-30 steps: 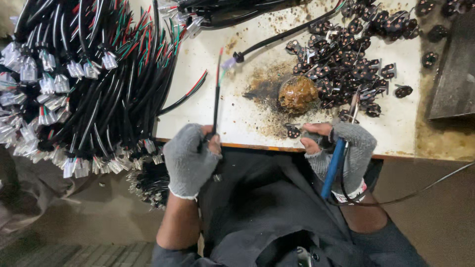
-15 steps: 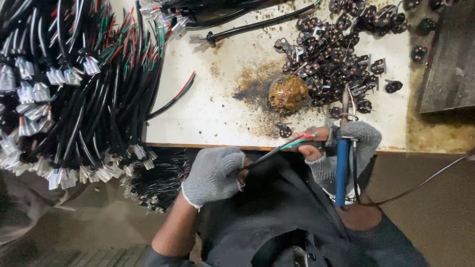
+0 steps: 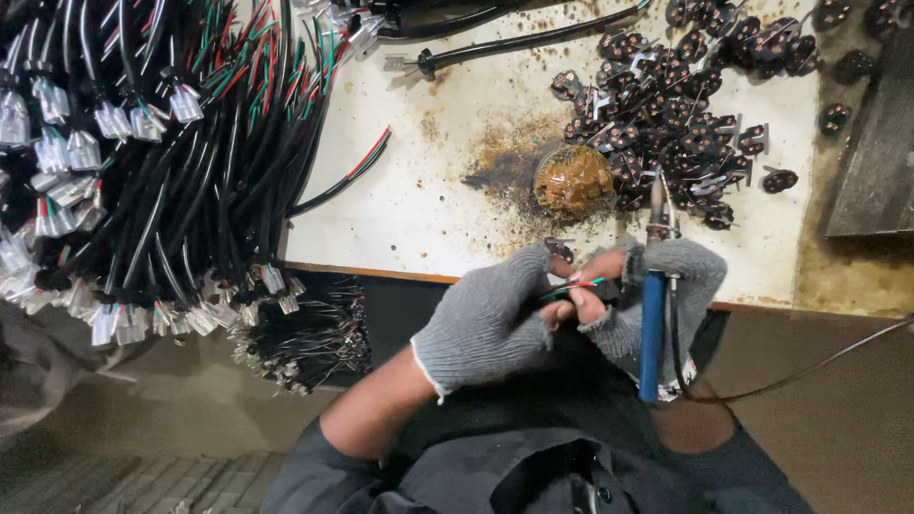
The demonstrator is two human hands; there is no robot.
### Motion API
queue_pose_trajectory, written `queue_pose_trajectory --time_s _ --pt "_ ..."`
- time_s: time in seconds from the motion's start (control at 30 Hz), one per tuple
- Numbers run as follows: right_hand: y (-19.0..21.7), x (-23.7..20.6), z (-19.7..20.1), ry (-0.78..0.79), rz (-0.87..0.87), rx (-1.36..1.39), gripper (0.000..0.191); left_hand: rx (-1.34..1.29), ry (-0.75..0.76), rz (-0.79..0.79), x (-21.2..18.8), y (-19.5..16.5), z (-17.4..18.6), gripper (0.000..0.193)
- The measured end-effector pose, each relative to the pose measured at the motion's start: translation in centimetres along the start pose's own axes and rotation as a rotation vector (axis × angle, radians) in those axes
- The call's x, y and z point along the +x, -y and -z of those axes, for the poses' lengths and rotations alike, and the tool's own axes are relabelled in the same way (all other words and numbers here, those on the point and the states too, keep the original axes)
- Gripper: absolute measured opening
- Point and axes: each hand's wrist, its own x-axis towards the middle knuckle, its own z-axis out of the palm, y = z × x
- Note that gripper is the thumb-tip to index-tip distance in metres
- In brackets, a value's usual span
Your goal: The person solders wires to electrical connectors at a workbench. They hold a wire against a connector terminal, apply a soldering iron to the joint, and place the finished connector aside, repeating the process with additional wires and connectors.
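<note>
Dark clothing fills the bottom of the frame, cut off at the lower edge, and just above it the two gloved hands meet in front of the stained white workbench (image 3: 428, 205). At centre, the left hand (image 3: 486, 319) in a grey fingerless glove is closed around a thin bundle of red, green and black wires (image 3: 571, 286), whose far end is hidden inside the fist. Touching it from the right, the right hand (image 3: 657, 295) pinches the wire tips between bare fingertips (image 3: 586, 303) while a blue-handled soldering iron (image 3: 653, 333) is tucked in the same grip, its tip pointing up the frame; its cord trails off the right edge. Just beyond the hands sits a brown lump of flux or resin (image 3: 573, 181) in a scorched patch. Further up right lies a heap of small black connector parts (image 3: 685, 124), too small to make out singly. Filling the left side, a mass of black cable harnesses (image 3: 162, 162) with clear plugs runs off the frame.
</note>
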Motion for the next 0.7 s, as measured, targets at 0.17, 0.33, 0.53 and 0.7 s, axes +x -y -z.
queue_pose_trajectory --time_s 0.17,0.33,0.53,0.7 --pt "1.5 1.0 1.1 -0.069 0.095 -0.163 0.061 0.132 -0.146 -0.142 0.8 1.3 -1.5 0.013" --pt "1.9 1.7 1.4 -0.026 -0.123 -0.068 0.032 0.034 -0.243 -0.157 0.9 1.6 -1.2 0.011" --pt "0.3 0.7 1.1 0.023 -0.118 -0.193 0.016 -0.080 -0.268 -0.111 1.3 1.1 -1.2 0.010" --pt "-0.5 -0.3 0.6 -0.112 0.024 -0.110 0.060 0.036 -0.267 -0.111 1.5 1.3 -1.6 0.010"
